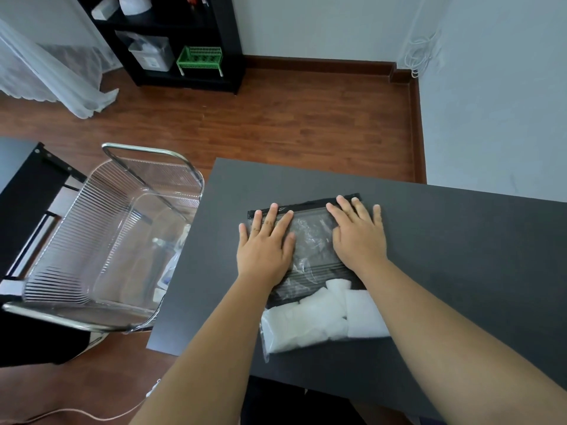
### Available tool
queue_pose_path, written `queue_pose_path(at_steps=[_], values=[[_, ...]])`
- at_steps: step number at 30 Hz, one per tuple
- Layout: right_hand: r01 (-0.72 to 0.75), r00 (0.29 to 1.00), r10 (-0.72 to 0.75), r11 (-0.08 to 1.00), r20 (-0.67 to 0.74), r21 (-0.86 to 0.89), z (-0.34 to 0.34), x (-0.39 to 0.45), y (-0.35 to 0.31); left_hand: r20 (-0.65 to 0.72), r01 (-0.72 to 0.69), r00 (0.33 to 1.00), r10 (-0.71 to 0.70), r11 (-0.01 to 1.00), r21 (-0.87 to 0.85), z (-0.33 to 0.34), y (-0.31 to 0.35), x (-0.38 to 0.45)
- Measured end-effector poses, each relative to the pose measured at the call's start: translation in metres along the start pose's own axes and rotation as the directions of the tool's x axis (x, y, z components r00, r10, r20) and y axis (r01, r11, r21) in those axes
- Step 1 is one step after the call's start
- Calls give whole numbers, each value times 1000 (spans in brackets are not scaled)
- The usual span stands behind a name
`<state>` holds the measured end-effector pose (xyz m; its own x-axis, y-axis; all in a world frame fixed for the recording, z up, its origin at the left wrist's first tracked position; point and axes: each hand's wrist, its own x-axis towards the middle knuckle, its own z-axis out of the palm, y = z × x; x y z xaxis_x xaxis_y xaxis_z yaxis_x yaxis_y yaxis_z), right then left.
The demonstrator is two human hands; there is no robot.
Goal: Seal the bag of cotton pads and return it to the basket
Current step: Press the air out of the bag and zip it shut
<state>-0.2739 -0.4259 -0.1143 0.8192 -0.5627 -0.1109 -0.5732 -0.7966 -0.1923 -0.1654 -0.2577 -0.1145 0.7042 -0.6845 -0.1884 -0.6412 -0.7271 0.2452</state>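
A clear plastic bag point(310, 240) lies flat on the dark table point(460, 240), its black zip strip at the far edge. White cotton pads point(325, 314) fill its near end. My left hand point(265, 240) presses flat on the bag's left part, fingers spread, fingertips on the zip strip. My right hand point(357, 231) presses flat on the right part, fingertips at the strip too. Neither hand grips anything. A clear ribbed plastic basket point(92, 240) with a metal rim stands to the left of the table, apart from the bag.
The basket rests on a black frame point(27, 194) at the left. A few items show through its clear floor. Wooden floor lies beyond the table. A black shelf point(171, 44) with a green crate point(201, 58) stands against the far wall.
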Motion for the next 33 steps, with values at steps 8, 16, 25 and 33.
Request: queue_pose_path(at_steps=[8,16,25,33], values=[[-200,979,199,980,-48,-18,-3,-7,20,-35,117,993,-115,991,62,-7,-26,-15],[5,998,-4,1000,-68,14,-7,-5,-18,-34,-5,999,8,995,103,-9,-5,-13],[157,988,-156,970,-25,187,9,-14,-39,32,-39,999,38,999,33,-1,11,-11],[154,988,-152,985,38,-73,3,-13,-44,65,-52,997,43,988,145,-5,15,-9]])
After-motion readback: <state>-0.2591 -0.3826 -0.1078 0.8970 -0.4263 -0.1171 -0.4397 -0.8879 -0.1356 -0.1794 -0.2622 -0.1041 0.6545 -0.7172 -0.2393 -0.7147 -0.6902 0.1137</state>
